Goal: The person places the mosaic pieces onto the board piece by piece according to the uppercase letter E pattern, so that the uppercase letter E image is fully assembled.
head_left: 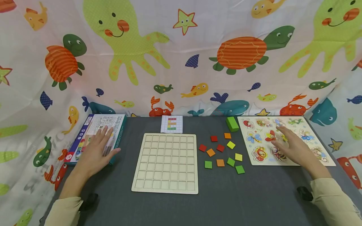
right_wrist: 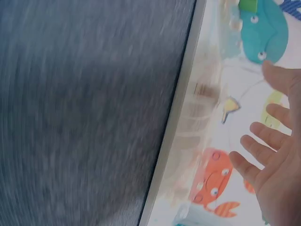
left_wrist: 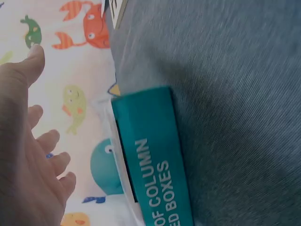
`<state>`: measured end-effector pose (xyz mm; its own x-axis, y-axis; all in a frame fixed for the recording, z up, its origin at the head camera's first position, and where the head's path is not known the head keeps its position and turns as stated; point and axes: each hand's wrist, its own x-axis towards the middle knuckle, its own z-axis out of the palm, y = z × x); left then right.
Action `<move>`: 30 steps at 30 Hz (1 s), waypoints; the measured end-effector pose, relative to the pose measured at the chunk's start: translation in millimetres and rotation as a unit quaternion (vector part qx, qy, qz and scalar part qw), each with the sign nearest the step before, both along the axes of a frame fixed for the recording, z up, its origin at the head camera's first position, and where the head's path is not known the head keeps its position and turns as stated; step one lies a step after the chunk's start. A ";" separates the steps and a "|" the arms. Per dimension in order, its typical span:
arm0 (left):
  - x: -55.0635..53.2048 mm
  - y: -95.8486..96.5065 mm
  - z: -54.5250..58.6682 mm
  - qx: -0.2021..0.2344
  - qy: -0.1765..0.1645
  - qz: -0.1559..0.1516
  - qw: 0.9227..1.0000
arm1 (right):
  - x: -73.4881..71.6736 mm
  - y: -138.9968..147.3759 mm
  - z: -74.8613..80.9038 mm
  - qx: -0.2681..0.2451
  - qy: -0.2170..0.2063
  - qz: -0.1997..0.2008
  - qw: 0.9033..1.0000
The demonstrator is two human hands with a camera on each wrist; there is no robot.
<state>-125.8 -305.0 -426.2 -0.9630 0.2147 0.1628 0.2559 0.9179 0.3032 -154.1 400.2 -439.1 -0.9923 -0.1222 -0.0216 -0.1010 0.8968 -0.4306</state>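
My left hand (head_left: 97, 149) is over a teal-edged cardboard box (head_left: 116, 138), fingers extended and thumb apart. In the left wrist view the fingers of that hand (left_wrist: 42, 141) hold nothing, and the box's printed teal side (left_wrist: 150, 141) shows beside them. On the right, my other hand (head_left: 292, 147) is spread above a wooden insect puzzle board (head_left: 260, 158). The right wrist view shows the same hand (right_wrist: 268, 146) with its fingers apart and nothing in them. Between the hands lies a pale wooden grid board (head_left: 165, 163) with blank square cells.
Right of the grid board are scattered small square tiles: red (head_left: 214, 138), orange (head_left: 220, 163), yellow (head_left: 238, 157) and green (head_left: 240, 169). A green block (head_left: 232, 124) stands behind them. A pattern card (head_left: 171, 124) touches the grid's far edge. A sea-animal curtain (head_left: 175, 62) encloses the grey table (head_left: 169, 210).
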 end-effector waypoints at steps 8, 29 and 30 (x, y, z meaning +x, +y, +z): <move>17.4 13.0 -12.1 -0.013 -0.034 -0.001 0.999 | 1.3 -32.5 -1.5 -0.008 0.060 0.048 0.997; 49.0 64.1 -35.9 -0.006 -0.069 -0.062 0.996 | -28.9 -149.8 -12.4 -0.088 0.117 0.191 0.971; 50.7 65.8 -37.1 -0.004 -0.074 -0.065 0.995 | -31.4 -155.4 -13.4 -0.089 0.114 0.197 0.970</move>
